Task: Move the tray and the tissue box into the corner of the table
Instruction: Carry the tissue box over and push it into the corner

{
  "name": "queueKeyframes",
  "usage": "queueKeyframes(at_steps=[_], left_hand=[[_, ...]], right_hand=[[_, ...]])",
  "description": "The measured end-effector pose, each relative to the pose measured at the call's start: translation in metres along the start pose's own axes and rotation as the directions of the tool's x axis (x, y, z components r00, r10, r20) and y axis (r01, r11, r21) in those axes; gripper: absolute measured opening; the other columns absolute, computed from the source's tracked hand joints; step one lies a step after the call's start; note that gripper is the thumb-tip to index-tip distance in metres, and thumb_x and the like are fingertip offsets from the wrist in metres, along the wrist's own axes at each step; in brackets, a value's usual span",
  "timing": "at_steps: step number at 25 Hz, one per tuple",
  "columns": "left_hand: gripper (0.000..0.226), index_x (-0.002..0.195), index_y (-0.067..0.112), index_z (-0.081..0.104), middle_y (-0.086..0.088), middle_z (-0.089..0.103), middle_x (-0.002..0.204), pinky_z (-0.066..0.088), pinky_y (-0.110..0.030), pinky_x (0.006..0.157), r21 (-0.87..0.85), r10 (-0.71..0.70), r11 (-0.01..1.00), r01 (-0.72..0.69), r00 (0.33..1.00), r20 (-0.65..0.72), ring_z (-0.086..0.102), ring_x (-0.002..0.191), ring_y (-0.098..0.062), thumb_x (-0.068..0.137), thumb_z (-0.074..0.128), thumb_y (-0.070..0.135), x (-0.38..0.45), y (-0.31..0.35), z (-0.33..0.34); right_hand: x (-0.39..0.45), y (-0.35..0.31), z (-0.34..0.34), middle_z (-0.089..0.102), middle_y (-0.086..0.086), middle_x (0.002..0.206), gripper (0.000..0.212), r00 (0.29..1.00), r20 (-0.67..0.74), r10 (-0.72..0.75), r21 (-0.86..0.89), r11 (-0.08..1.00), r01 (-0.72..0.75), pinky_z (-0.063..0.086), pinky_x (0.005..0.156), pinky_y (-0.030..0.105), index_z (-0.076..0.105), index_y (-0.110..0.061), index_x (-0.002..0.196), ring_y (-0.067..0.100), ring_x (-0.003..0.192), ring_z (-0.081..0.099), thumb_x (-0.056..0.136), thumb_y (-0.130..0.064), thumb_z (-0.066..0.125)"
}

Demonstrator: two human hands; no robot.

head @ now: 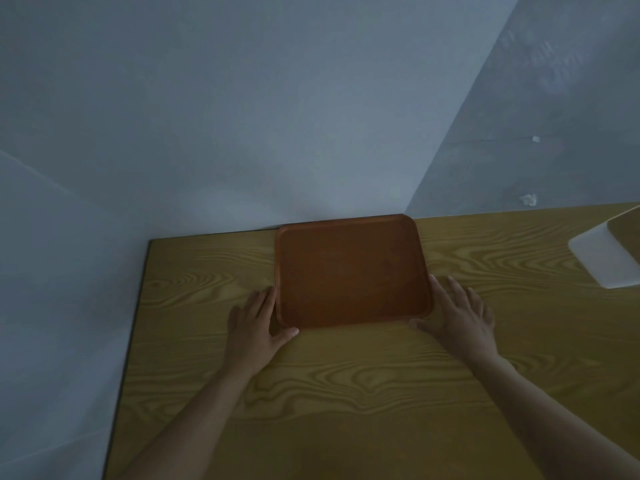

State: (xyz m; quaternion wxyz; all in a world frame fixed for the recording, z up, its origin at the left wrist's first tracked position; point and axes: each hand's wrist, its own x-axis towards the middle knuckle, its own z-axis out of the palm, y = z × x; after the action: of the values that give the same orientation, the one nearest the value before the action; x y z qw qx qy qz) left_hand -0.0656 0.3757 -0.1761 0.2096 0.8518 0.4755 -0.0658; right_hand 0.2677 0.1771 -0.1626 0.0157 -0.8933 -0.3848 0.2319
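A reddish-brown tray (351, 271) lies flat on the wood-grain counter (346, 393), its far edge touching the base of the pale wall (242, 133) and its far right corner just at the spot where that wall meets a second, darker wall (554, 116). The tray sits between the two hands. The left hand (258, 323) rests palm down on the counter at the tray's near left corner, fingers (266, 299) laid along the left rim and the thumb stretched across just below the near edge; the hand is spread flat, pressed against the tray rather than clamped on it. The right hand (460, 313) lies likewise at the near right corner, fingers splayed apart on the counter beside the right rim, the thumb reaching toward the near edge, closed on nothing. Both forearms run back toward the camera across the bare wood. The left part of the counter, from the tray to the dark left edge, is uncovered. Well apart to the right, at the picture's edge, stands a white tissue box (609, 258), partly cut off.
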Motion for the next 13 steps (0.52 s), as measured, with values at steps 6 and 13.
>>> queueKeyframes(at_steps=[6, 13], left_hand=[[0.091, 0.155, 0.018, 0.027, -0.006, 0.030, 0.161, 0.034, -0.046, 0.113, -0.059, -0.221, 0.973, 0.224, 0.974, 0.050, 0.033, 0.145, -0.025, 0.084, 0.059, 0.065, -0.020, 0.018, -0.002], [0.059, 0.132, 0.027, 0.057, -0.002, 0.051, 0.137, 0.045, -0.036, 0.098, 0.064, -0.066, 0.996, 0.054, 0.976, 0.205, 0.052, 0.125, -0.023, 0.087, 0.054, 0.065, -0.055, 0.051, -0.007]], right_hand=[[-0.034, 0.000, -0.002, 0.019, 0.000, 0.163, 0.091, 0.997, 0.037, 0.064, 0.010, 0.998, -0.065, 0.033, 0.107, 0.055, 0.016, -0.036, 0.153, 0.035, 0.141, 0.028, 0.081, -0.069, 0.060], [-0.110, 0.027, -0.016, 0.051, -0.004, 0.143, 0.058, 0.987, 0.150, 0.060, -0.114, 0.993, -0.043, 0.040, 0.101, 0.044, 0.049, -0.035, 0.138, 0.024, 0.131, 0.044, 0.090, -0.066, 0.049]])
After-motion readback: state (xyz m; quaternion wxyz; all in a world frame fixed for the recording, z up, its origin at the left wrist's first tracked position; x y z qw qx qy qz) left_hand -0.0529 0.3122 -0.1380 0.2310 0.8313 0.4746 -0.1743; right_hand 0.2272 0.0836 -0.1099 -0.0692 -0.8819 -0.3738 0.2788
